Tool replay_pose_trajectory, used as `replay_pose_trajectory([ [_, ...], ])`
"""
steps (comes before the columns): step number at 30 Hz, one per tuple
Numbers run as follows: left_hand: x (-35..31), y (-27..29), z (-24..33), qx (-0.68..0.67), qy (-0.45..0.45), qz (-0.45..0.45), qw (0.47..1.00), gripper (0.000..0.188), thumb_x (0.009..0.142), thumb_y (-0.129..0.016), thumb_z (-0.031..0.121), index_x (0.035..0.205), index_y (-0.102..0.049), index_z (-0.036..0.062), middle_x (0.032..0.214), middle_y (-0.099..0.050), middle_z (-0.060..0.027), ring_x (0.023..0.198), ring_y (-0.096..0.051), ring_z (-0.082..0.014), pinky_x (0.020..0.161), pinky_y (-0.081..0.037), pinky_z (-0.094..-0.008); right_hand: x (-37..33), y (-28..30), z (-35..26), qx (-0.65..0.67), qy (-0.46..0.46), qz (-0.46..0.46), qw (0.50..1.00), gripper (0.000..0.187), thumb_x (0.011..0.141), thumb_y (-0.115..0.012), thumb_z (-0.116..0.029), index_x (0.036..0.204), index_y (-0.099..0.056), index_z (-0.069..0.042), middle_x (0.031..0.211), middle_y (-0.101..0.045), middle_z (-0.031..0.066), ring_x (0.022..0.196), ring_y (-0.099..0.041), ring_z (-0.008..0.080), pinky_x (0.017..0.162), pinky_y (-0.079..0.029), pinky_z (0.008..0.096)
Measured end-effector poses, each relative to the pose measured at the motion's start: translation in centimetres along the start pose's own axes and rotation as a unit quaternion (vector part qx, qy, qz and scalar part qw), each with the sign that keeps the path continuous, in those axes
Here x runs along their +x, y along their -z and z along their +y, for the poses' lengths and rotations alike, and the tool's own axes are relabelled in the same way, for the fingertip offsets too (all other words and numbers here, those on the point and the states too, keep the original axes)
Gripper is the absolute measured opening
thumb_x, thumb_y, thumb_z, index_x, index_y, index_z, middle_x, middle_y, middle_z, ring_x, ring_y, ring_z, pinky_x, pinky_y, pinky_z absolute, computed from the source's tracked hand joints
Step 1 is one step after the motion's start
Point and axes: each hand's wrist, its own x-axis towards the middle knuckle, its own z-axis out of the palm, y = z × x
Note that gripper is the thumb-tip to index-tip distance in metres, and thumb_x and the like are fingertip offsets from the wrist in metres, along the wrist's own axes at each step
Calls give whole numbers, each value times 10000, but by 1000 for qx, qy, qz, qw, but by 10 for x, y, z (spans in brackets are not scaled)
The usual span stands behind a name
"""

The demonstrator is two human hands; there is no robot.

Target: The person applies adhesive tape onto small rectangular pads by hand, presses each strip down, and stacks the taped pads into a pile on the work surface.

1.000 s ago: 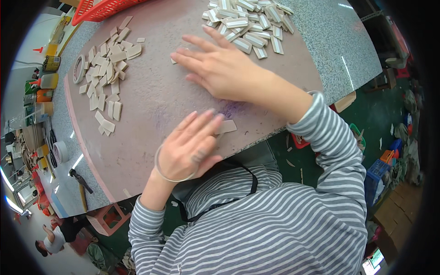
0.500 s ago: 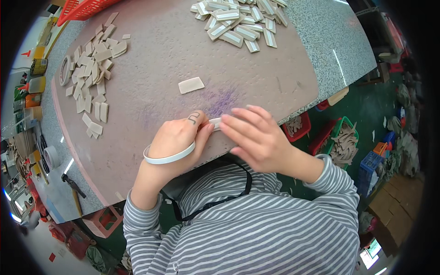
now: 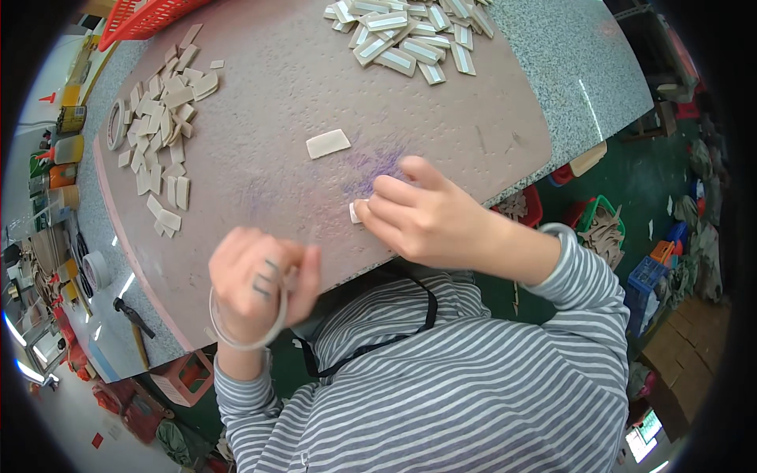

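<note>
My right hand [image 3: 422, 213] is closed, fingertips on a small beige piece [image 3: 356, 213] at the near side of the brown work mat [image 3: 260, 110]. Most of that piece is hidden by the fingers. My left hand [image 3: 256, 276], with a white bangle at the wrist, is curled and a little blurred above the mat's near edge. Whether anything is pinched in it I cannot make out. Just beyond my right hand lies a single flat beige piece [image 3: 328, 143], beside purple scribble marks on the mat.
At far left lies a heap of plain beige pieces [image 3: 158, 118] by a roll of tape [image 3: 116, 124]. Far right, strips with white bands [image 3: 410, 47] are piled. A red basket [image 3: 134, 24] sits at the far left corner, a hammer [image 3: 132, 319] at the left edge.
My left hand has come away from the beige piece, moving left and toward me. My right hand has shifted slightly left, its fingers now curled over the piece.
</note>
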Motion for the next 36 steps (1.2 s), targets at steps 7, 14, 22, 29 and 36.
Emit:
replay_pose_trajectory([
  [7, -8, -19, -8, -211, 261, -68, 939, 155, 991, -682, 91, 878, -626, 1, 648, -547, -73, 554, -516, -168, 553, -399, -316, 9, -15, 3, 119, -84, 71, 987, 155, 805, -711, -126, 916, -709, -17, 918, -602, 70, 852, -586, 220, 803, -469, 362],
  [14, 16, -47, -1, -163, 234, -180, 941, 160, 1016, -662, 132, 940, -636, -6, 703, -618, -149, 626, -627, -308, 624, -490, -400, -26, 14, -8, 178, -161, 62, 969, 320, 861, -780, -75, 1171, -744, -9, 1114, -664, 114, 1017, -640, 287, 908, -483, 438],
  [22, 14, -17, -11, 60, 39, -91, 993, 206, 887, -799, 153, 873, -626, 43, 690, -600, -88, 602, -583, -290, 592, -459, -385, -32, 3, -20, -44, -72, -59, 995, 443, 984, -660, -383, 1353, -718, -144, 1372, -684, 29, 1305, -600, 186, 1194, -251, 557],
  [29, 4, 5, 16, -30, -37, -1, 999, 204, 872, -727, 40, 748, -568, 74, 599, -467, -2, 495, -450, -177, 492, -375, -326, -8, -3, -2, -88, -14, -9, 996, 341, 931, -708, -313, 1213, -761, -129, 994, -671, -9, 1052, -643, 143, 1021, -351, 480],
  [36, 46, -32, -55, -151, 195, -114, 962, 159, 1035, -620, 102, 919, -638, -4, 655, -567, -83, 574, -540, -168, 582, -409, -317, 55, -2, 117, -73, -99, 182, 976, 135, 870, -763, -162, 968, -747, -71, 977, -693, 38, 946, -652, 216, 899, -467, 427],
])
